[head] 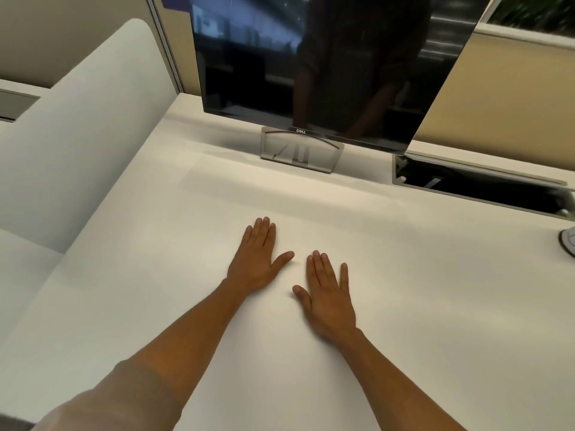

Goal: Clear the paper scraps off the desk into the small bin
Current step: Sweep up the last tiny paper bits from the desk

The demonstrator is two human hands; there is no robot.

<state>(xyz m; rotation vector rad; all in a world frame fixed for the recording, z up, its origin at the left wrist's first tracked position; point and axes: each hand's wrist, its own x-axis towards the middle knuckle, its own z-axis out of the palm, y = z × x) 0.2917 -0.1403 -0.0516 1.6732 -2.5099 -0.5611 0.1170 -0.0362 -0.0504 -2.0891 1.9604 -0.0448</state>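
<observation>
Fingers straight and held close together, thumbs angled out, we rest both palms flat on the white desk [404, 290], pinching nothing. We see no paper scraps or small bin in this view, so we cannot tell where they are. Behind our hands stands a dark monitor [326, 66] on a silver stand [300, 150], with an open cable slot [482, 188] to its right. Our left hand [256, 262] lies slightly ahead of our right hand [329, 301], the thumbs near but apart.
</observation>
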